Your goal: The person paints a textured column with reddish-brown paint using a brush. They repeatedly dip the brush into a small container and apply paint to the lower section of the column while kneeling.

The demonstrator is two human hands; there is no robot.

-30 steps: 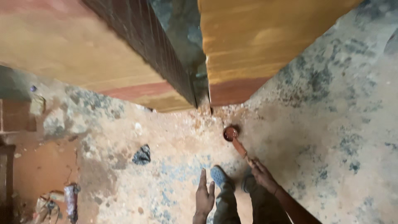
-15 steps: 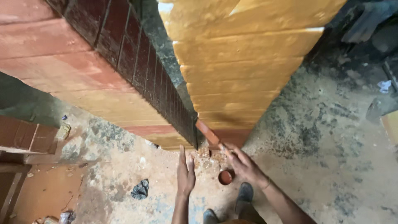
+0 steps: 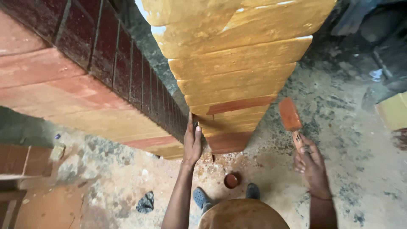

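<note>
Reddish-brown stain coats the flat brush (image 3: pixel 290 115), which is gripped by its handle in the right hand (image 3: pixel 311 166) and held up clear of the wood at four o'clock from the stack. The left hand (image 3: pixel 192 143) is laid open and flat against the lower corner of the yellow timber stack (image 3: pixel 237 76). Drips could be shed from the loaded bristles onto the floor (image 3: pixel 347 140), and the small paint pot (image 3: pixel 231 180) by the blue shoes (image 3: pixel 200 196) at six o'clock might be kicked over. The stack's top is cut off, and the dark heap at one o'clock cannot be made out.
</note>
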